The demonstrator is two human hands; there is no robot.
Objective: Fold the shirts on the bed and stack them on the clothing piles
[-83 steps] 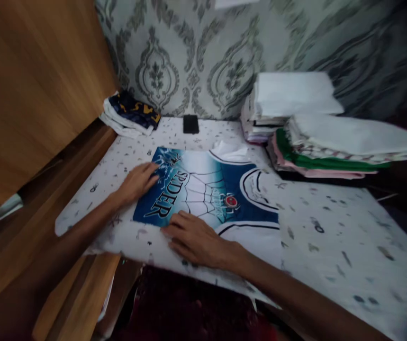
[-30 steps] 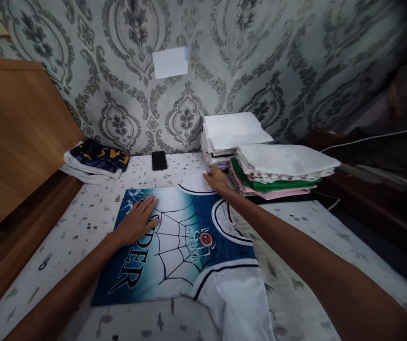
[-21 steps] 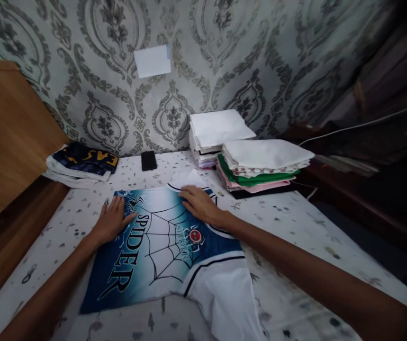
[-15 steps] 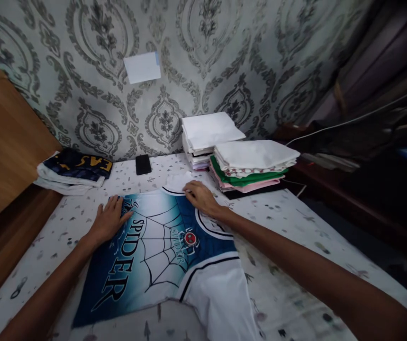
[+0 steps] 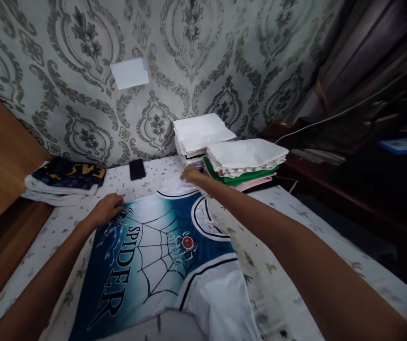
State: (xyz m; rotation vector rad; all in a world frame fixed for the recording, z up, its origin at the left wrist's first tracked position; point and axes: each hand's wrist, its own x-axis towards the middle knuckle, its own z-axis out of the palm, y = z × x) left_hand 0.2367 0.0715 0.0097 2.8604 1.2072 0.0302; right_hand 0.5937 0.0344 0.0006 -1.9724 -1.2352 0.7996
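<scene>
A blue and white T-shirt (image 5: 157, 255) printed with a web and "SPIDER" lies flat, its collar to the right and its hem to the left. At the far hem corner, the fingers of my left hand (image 5: 108, 208) are curled closed on the cloth edge. My right hand (image 5: 191, 174) pinches the far white sleeve (image 5: 171, 183), with its fingertips partly hidden. The near white sleeve (image 5: 221, 293) spreads toward me, untouched.
Folded white clothes (image 5: 203, 132) form a stack by the wall, beside another stack with a green layer (image 5: 228, 178). A black phone (image 5: 137, 169) lies on the patterned sheet (image 5: 288, 265). Dark folded clothing (image 5: 70, 174) sits left, near a wooden panel (image 5: 4, 156).
My right hand has moved from the shoulder area outward to the far sleeve and closed on it. My left hand has gone from lying flat to curled at the hem corner. The view has shifted slightly.
</scene>
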